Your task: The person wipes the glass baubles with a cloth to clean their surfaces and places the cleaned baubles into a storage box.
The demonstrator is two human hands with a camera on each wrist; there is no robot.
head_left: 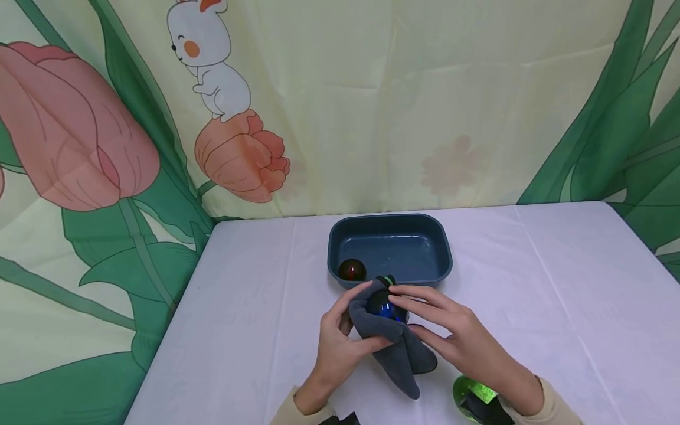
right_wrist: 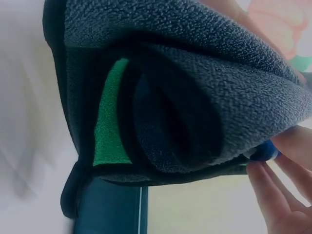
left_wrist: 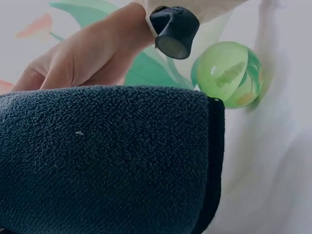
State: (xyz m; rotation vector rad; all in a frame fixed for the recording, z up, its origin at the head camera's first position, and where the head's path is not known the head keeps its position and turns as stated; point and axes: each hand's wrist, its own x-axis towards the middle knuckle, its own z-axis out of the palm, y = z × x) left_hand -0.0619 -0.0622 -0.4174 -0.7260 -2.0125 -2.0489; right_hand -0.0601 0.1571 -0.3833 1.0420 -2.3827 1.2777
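Grey-blue and fuzzy, the cloth (head_left: 398, 366) is bunched up between two hands, over the near side of the table (head_left: 223, 330). The left hand (head_left: 340, 351) pinches it, with the thumb on the near side and the fingers at the far edge. A shiny blue ball (head_left: 385, 304) sits in a fold of the cloth, with its top showing. The right hand (head_left: 462, 330) pinches the blue ball, with fingertips up on top and the thumb low down by the cloth. Two floppy ends of the cloth hang toward the person. In the right wrist view, the cloth has a black edge and a bright green patch (right_wrist: 111, 117).

Just past the hands is a dark blue tub (head_left: 409, 254). A dark red ball (head_left: 352, 270) lies inside it, in the near left corner. A see-through green ball (left_wrist: 230, 68) is on the table, near the right wrist. That wrist wears a small black camera (left_wrist: 175, 34). The table has a white cover. Behind it hangs a pale yellow sheet (head_left: 345, 88) with a white rabbit (head_left: 225, 88) on a flower.
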